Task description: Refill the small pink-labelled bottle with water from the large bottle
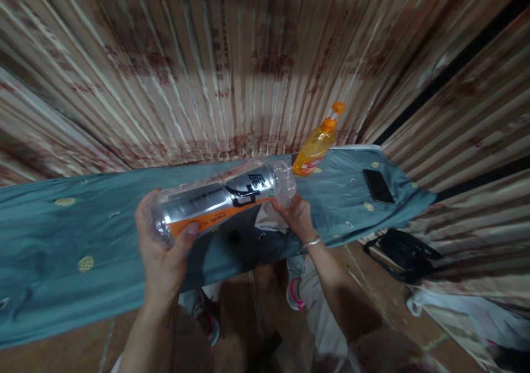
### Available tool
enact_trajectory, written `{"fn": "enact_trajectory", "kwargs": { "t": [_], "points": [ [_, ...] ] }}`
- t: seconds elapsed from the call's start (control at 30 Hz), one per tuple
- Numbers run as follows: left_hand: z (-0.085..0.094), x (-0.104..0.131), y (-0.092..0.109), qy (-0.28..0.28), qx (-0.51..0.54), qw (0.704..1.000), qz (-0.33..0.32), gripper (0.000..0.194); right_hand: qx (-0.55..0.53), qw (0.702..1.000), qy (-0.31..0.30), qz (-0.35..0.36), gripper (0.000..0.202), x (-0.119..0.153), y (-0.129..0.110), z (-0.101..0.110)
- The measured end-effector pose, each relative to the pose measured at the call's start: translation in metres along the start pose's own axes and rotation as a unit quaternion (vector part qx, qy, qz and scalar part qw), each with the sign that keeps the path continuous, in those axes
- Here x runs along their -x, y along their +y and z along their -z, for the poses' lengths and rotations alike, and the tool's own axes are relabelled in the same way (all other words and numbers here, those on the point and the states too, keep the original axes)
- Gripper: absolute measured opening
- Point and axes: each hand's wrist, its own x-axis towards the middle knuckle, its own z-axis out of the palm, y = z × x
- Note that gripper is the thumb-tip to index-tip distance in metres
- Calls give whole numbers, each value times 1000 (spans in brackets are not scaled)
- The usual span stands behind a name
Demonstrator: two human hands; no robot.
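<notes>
The left hand (163, 251) grips the base end of a clear plastic bottle (219, 196) and the right hand (300, 218) holds its neck end, the bottle sideways over the cloth-covered counter (111, 251). A pump bottle of yellow-orange liquid (313, 149) stands near the neck end, and a black phone (378, 185) lies farther right

Bottle (219, 201) | clear plastic, silver-and-orange label, bold black characters showing | on its side, slanting across my view | I grip it near both ends
</notes>
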Motion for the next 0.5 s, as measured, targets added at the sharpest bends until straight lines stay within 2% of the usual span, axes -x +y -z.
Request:
{"fn": "enact_trajectory", "kwargs": {
  "t": [0.3, 0.5],
  "points": [
    [-1, -1, 0, 8, 13, 1000, -5, 78, -4, 1000, -4, -5, 44, 0, -1, 1],
    [-1, -1, 1, 4, 18, 1000, 0, 79, 42, 999, -26, -10, 48, 0, -4, 3]
  ]
}}
